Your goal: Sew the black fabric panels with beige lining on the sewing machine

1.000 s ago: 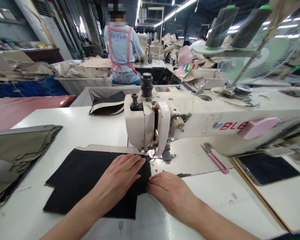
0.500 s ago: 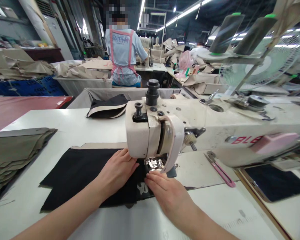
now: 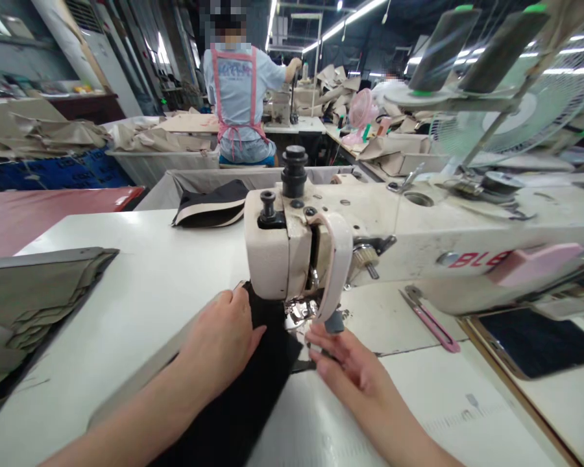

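Observation:
A black fabric piece point(image 3: 253, 383) with a pale lining runs lengthwise from the near table edge up under the head of a cream sewing machine point(image 3: 292, 253). My left hand point(image 3: 219, 340) lies palm down on the fabric just left of the presser foot point(image 3: 304, 311), fingers together and flat. My right hand point(image 3: 345, 366) hovers right of the fabric below the presser foot, fingers loosely spread, fingertips at the fabric's edge. Whether it pinches anything is unclear.
Pink thread snips point(image 3: 431, 321) lie right of the needle. A dark phone point(image 3: 535, 340) rests at the far right. Olive fabric pieces are stacked at the left point(image 3: 34, 298). A folded black-and-cream piece point(image 3: 209, 204) sits behind the machine. A person in a pink apron point(image 3: 238, 91) works beyond.
The black fabric has been turned from lying crosswise to running lengthwise toward me. My left hand turned with it; my right hand lifted off the fabric and opened.

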`<state>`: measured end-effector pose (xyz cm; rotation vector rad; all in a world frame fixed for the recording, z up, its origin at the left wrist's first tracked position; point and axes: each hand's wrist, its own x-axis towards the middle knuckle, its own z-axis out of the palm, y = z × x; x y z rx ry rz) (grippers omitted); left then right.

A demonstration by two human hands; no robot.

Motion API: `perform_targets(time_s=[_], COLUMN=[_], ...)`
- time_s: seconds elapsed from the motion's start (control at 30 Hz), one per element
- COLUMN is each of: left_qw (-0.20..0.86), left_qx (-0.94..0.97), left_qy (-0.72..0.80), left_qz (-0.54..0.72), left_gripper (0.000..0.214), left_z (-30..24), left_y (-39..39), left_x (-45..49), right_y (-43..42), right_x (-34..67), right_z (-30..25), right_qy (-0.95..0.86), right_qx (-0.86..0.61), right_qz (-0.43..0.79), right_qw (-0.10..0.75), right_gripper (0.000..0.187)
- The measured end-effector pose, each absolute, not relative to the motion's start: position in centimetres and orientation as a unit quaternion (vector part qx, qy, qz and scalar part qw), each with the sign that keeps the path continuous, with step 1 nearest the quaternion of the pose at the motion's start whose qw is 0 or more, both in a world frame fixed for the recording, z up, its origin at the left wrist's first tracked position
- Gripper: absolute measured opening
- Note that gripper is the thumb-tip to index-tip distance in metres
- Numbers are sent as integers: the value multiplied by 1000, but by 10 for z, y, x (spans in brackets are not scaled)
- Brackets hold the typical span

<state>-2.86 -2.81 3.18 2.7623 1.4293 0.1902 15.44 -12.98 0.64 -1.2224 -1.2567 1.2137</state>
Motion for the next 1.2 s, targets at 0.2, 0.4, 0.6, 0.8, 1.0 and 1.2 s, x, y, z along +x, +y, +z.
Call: perform_targets(time_s=[0.2, 0.4, 0.6, 0.8, 1.0, 1.2], left_qw=[-28, 185, 340, 366, 318, 311], left_qx=[912, 916, 841, 823, 789, 764], left_qy=[373, 270, 395, 421, 503, 540], left_qz=[169, 232, 147, 106, 151, 169], left_gripper=[38, 28, 18, 9, 12, 21], left_z=[-5, 8, 37, 40, 39, 43], left_y=[-76, -70, -35, -21, -25, -25], left_x=[-46, -40, -11, -9, -5, 4], right_y=[-163, -118, -108, -113, -126, -110], right_x=[125, 130, 132, 130, 118, 127], right_z=[7, 23, 19, 11, -6, -2], right_qy=[-271, -306, -333, -343, -386, -313], right_qx=[-363, -480, -519, -509, -573, -564], right_qz=[766, 668, 639, 637, 567, 632], right_qw=[457, 479, 460, 466, 449, 429], right_gripper=[50, 25, 11, 23, 43, 42])
